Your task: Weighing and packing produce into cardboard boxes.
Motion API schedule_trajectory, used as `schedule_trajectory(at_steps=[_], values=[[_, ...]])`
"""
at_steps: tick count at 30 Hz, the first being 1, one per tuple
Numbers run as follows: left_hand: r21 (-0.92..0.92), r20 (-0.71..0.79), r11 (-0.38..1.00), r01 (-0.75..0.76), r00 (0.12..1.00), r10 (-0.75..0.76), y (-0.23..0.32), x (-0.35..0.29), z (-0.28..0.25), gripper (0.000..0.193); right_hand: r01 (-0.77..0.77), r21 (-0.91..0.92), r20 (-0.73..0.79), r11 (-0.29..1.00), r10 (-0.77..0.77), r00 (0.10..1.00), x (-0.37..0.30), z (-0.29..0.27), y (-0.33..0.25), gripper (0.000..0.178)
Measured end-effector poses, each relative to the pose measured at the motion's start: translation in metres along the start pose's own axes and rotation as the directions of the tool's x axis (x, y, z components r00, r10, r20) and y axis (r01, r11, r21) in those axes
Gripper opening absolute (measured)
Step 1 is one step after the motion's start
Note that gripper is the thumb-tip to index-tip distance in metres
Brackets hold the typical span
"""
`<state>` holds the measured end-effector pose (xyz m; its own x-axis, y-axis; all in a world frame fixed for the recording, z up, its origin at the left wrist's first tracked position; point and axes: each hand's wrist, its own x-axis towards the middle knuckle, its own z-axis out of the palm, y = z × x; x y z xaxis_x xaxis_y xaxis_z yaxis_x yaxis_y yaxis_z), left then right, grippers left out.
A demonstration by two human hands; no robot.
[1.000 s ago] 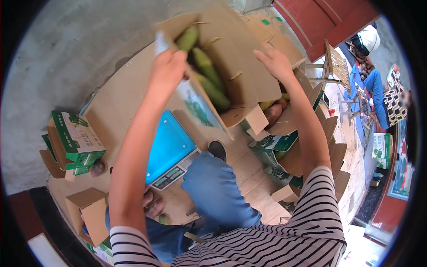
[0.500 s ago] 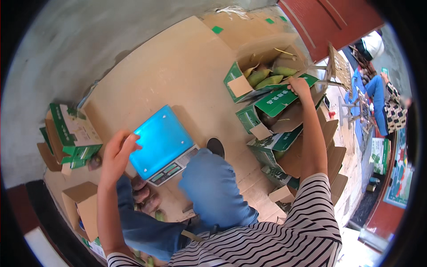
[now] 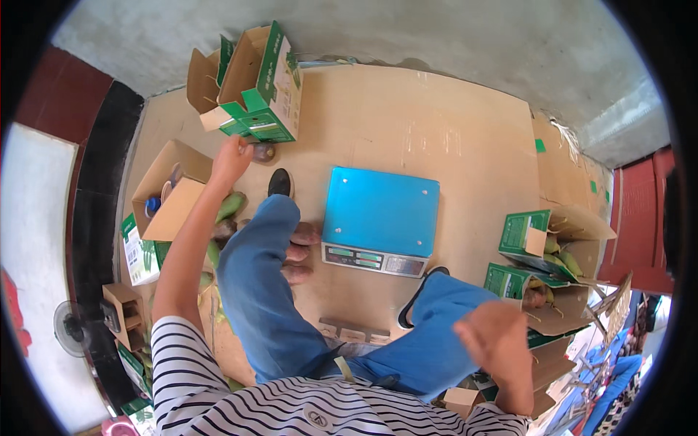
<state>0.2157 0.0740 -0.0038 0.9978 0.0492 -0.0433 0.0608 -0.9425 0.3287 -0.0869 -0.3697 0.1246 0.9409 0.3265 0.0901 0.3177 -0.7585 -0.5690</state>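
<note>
My left hand (image 3: 231, 161) reaches forward to the near lower edge of a green-and-white cardboard box (image 3: 280, 91) with raised flaps. Its fingers are curled in at that edge. A dark purple-brown fruit (image 3: 265, 152) lies right beside the fingers. Over my right thigh hangs my right hand (image 3: 496, 336), smeared by motion; nothing shows in it. Between my feet and the wall stands a scale with a blue platform (image 3: 382, 207), bare on top. Several reddish-brown fruits (image 3: 297, 275) lie between the scale and my left leg.
Open boxes of green fruit (image 3: 568, 263) line the right side. At left stand an open box (image 3: 156, 229) with a blue-capped thing inside, more green fruit (image 3: 231, 206) and a small fan (image 3: 70, 328). Cardboard sheets (image 3: 472, 138) cover the floor up to the wall.
The view has swung left. My right hand has let go of the green box flap on the right and drawn back toward my lap. My left hand has reached out to the box at far left.
</note>
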Motion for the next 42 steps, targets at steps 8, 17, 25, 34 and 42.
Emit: schedule_trajectory(at_steps=[8,17,25,34,42], values=[[-0.063,-0.374,0.940,-0.334,0.881,0.288,0.015,0.127,0.051,0.068,-0.001,-0.022,0.173,1.000,0.005,0.985,0.018,0.050,0.008,0.014],[-0.339,0.000,0.935,0.102,0.994,-0.108,0.036,0.189,0.083,0.048,-0.081,-0.192,0.223,0.978,0.124,0.967,0.040,0.059,0.004,0.014],[-0.145,-0.488,0.987,-0.076,0.873,-0.004,0.026,0.198,0.044,0.026,-0.020,-0.236,0.199,0.972,0.068,0.978,0.035,0.063,0.003,0.018],[-0.644,-0.341,0.639,-0.421,0.905,0.253,0.125,0.022,-0.089,0.028,-0.090,-0.262,0.018,0.961,0.098,0.995,0.025,0.056,0.006,0.016],[-0.793,0.001,0.509,-0.335,0.834,0.551,0.104,-0.119,-0.007,0.021,-0.049,-0.484,-0.267,0.874,-0.094,0.959,0.080,0.030,0.009,0.059]])
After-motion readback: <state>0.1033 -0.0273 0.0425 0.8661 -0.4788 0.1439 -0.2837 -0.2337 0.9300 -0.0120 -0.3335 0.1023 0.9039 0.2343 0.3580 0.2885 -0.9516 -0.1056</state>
